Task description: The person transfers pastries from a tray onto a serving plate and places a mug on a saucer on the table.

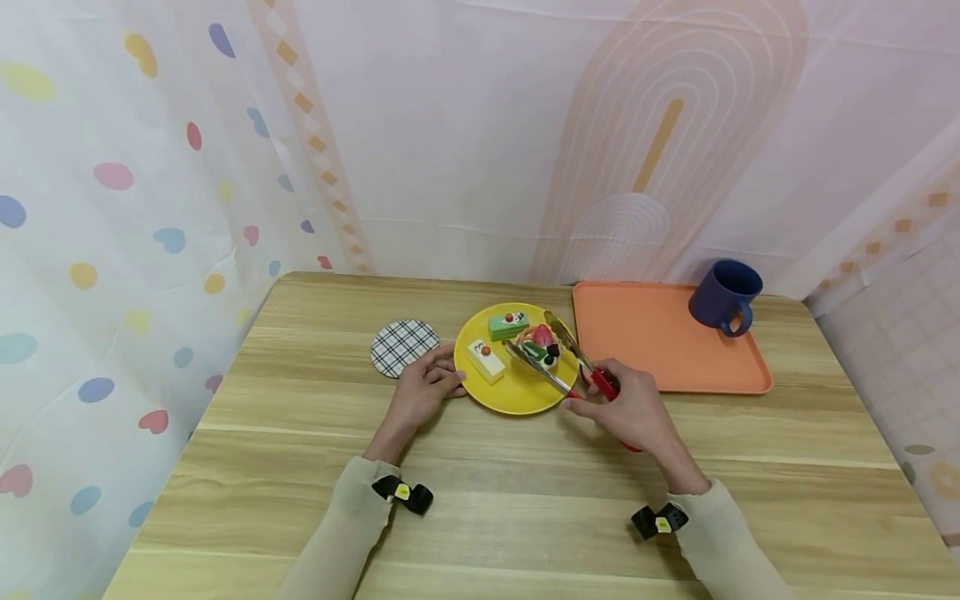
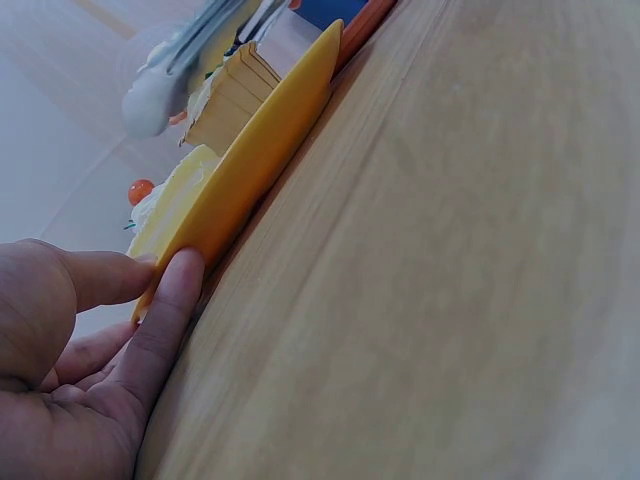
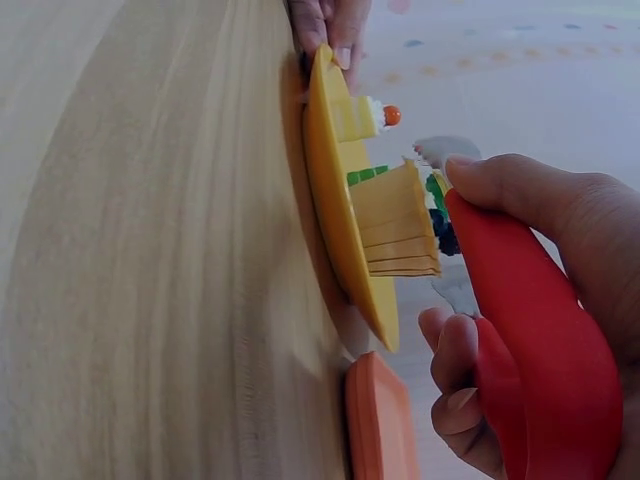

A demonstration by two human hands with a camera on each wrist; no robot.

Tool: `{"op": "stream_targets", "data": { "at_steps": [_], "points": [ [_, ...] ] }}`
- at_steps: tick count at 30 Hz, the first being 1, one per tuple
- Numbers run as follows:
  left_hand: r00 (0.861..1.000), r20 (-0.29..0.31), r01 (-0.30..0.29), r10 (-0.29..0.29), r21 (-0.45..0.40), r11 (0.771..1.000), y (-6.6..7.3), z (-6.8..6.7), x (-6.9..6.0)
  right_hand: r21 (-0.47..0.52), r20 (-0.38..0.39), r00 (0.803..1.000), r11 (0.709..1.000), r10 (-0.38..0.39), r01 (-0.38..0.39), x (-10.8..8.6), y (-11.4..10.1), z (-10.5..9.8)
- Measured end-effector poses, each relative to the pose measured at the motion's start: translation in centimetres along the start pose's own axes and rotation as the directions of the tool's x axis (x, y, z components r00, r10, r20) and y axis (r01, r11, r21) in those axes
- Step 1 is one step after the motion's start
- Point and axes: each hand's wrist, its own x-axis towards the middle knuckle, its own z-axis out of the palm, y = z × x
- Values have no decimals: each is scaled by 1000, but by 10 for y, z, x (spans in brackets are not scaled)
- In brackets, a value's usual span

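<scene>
The left forearm slants inward from the near side, and the left hand (image 1: 427,385) reaches the left rim of the yellow plate (image 1: 517,400), thumb and fingers pinching its edge. The right forearm slants in from the other side; the right hand (image 1: 626,404), at the plate's near-right rim, is curled round the red handles of the tongs (image 1: 602,382), thumb along one handle and fingers about the other. The tongs' long axis runs from the hand over the plate, tips pointing to its far left. Their two arms stand apart, one either side of the fruit tart (image 1: 542,343), which sits upright on the plate's right half; whether they touch it I cannot tell.

On the plate's left half, the white cake slice (image 1: 486,363) lies with its long axis slanting toward the near rim. The green cake slice (image 1: 508,329), near the far rim, lies roughly crosswise. A checked coaster (image 1: 401,346) lies left of the plate; an orange tray (image 1: 637,350) bearing a blue mug (image 1: 720,296) is to its right.
</scene>
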Motion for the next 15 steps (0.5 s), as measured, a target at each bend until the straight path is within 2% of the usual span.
{"op": "stream_targets", "data": {
  "at_steps": [15],
  "points": [
    [1000,-14,9,-9,-9,1000,0,1,0,-9,-45,998,999,44,-45,-3,-2,-9]
  ]
}}
